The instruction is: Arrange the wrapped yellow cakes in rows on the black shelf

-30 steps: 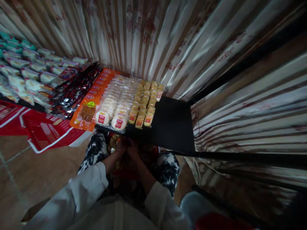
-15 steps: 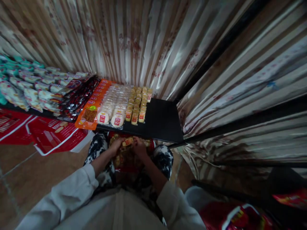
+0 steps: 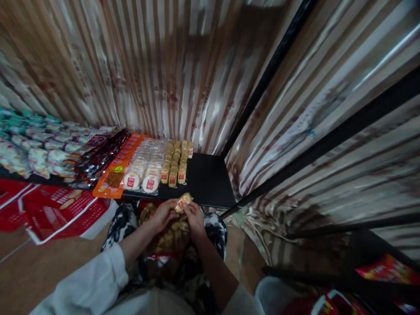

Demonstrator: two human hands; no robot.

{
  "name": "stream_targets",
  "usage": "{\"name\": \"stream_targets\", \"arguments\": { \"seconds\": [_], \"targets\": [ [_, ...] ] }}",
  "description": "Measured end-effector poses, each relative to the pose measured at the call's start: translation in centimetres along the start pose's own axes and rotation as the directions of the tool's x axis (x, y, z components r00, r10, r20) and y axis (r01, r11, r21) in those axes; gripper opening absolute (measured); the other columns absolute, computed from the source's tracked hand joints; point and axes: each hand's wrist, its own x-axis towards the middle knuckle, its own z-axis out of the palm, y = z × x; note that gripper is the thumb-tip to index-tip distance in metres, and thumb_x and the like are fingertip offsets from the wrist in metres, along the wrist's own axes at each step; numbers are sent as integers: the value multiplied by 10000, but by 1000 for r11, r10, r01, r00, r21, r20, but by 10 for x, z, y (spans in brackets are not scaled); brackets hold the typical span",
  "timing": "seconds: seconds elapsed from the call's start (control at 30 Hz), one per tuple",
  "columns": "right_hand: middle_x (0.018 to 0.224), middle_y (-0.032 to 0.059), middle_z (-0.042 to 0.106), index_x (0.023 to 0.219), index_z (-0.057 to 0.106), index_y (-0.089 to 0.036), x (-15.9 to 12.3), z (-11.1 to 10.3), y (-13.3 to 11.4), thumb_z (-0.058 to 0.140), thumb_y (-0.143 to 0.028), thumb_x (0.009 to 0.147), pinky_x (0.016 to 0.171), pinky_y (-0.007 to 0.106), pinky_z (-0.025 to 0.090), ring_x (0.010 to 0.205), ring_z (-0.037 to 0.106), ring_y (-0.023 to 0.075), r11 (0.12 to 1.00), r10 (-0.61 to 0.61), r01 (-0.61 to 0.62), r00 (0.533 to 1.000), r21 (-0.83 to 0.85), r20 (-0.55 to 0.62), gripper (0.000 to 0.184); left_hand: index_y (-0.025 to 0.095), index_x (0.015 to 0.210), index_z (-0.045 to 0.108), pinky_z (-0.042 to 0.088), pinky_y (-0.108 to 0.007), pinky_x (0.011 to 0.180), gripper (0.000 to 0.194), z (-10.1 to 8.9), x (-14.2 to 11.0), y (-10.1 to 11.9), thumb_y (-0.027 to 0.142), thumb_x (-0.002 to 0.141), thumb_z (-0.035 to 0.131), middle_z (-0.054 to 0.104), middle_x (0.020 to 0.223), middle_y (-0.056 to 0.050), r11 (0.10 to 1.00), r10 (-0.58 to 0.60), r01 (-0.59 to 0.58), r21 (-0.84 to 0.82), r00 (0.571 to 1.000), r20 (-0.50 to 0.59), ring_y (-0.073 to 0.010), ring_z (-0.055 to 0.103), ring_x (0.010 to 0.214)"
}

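Note:
Between my two hands is a small wrapped snack pack (image 3: 183, 202), yellowish with a red label. My left hand (image 3: 165, 214) pinches its left end, and my right hand (image 3: 194, 217) grips its right end. Below them, between my knees, sits a red container (image 3: 164, 257) filled with similar gold-wrapped packs (image 3: 173, 236). Just ahead, rows of the same yellow packs (image 3: 173, 162) stand on a black shelf (image 3: 210, 179). To their left lie rows of round white crackers (image 3: 150, 181) in clear wrap.
An orange snack bag (image 3: 113, 177), dark shiny packets (image 3: 101, 162) and white-and-green packets (image 3: 39, 153) line the shelf's left. Red baskets (image 3: 59, 210) stand on the floor there. Black poles (image 3: 262, 92) and a striped curtain (image 3: 183, 78) enclose the shelf. Red bags (image 3: 390, 269) lie at right.
Both hands have risen out of the container towards the shelf edge, bringing the snack pack up with them. The camera view has shifted, so the shelf appears lower and further left.

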Motion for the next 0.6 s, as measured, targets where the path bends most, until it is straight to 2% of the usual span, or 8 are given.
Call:
{"name": "stream_targets", "arguments": {
  "seconds": [0.07,0.13,0.27,0.37,0.43,0.5,0.6],
  "targets": [
    [828,54,703,901,581,-181,4,-5,-5,692,-422,609,714,303,526,761,668,191,998,-45,43,998,50,39,395,121,892,621,473,-160,524,156,17,5,-2,92,746,577,672,759,-35,999,13,-14,-41,1000,-20,-88,621,599],
    [857,56,709,909,583,-186,10,-12,-12,688,-400,612,748,310,527,797,671,193,995,-86,85,996,61,27,382,124,898,613,472,-157,526,157,35,12,-2,79,760,555,663,743,-28,999,14,-17,-49,998,-58,-75,603,574],
    [846,56,705,929,570,-180,36,-27,-29,661,-362,616,740,308,528,769,670,185,993,-115,115,993,24,-4,373,129,918,600,480,-180,541,139,66,28,1,116,794,540,640,712,-24,998,-13,24,61,984,-179,-82,588,558],
    [827,52,701,937,571,-178,64,-36,-42,642,-350,628,741,303,525,760,668,180,982,-178,177,984,-64,-10,361,135,1018,583,453,-171,503,224,85,39,5,146,796,545,652,878,-65,973,46,27,230,951,-306,-106,601,660],
    [833,46,700,952,573,-185,82,-38,-52,618,-342,656,742,306,523,766,667,178,962,-226,217,974,-166,-31,338,143,1123,549,438,-161,490,325,95,44,10,141,799,525,634,1035,-96,953,104,8,303,930,-352,-131,614,781],
    [842,37,699,969,578,-196,99,-38,-61,591,-322,684,745,307,517,772,666,176,926,-258,230,964,-298,-58,313,149,1153,547,455,-166,524,335,104,50,14,167,823,491,616,1122,-110,947,137,-31,319,939,-316,-159,615,898],
    [852,20,700,986,592,-218,121,-31,-76,565,-274,709,733,286,501,784,662,169,844,-264,202,963,-496,-57,284,165,1117,591,502,-200,682,296,116,64,21,221,866,444,591,1223,-95,947,205,-146,287,961,-187,-186,573,1073]
  ]
}}
